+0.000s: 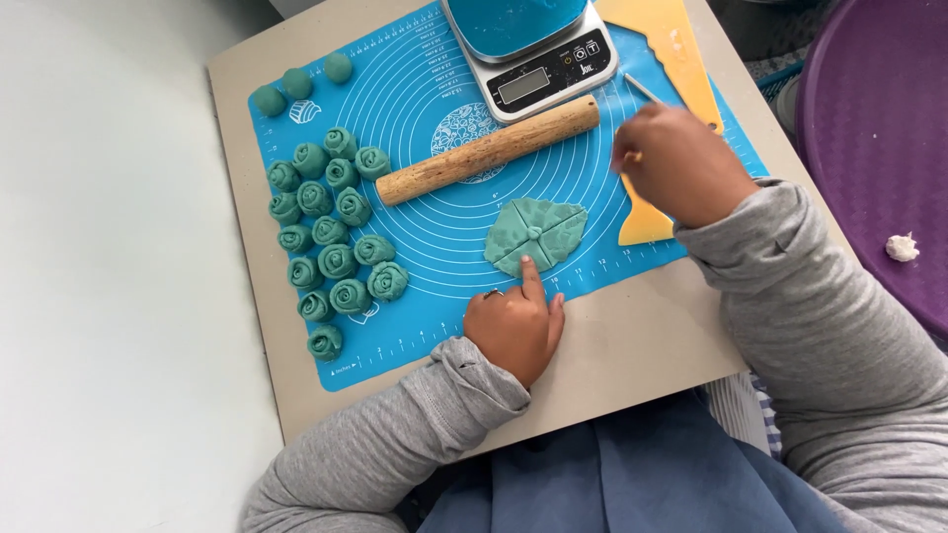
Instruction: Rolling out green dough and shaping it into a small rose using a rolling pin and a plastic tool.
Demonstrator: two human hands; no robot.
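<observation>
- Teal dough piece (536, 234), flattened and scored into four wedges, is lying near the middle of the blue silicone mat (434, 296), just below the wooden rolling pin (489, 150).
- Left hand (515, 326) is resting at the mat's near edge, forefinger stretched out and pressing on the lower rim of the dough, other fingers curled in.
- Right hand (676, 163) is hovering to the right of the dough, fingers closed around a thin stick-like tool (644, 90); only its far end is showing, so I cannot tell what kind it is.
- Yellow plastic scraper (681, 59) is lying under and beyond that hand.
- To do this well, I'd judge the forefinger should be pinning lightly, so the cuts are staying clean and the wedges aren't smearing.
- Kitchen scale (538, 69) with a blue bowl is sitting at the far edge.
- Finished dough roses (336, 262) are sitting in rows at the left, with three plain dough balls (296, 84) beyond them.
</observation>
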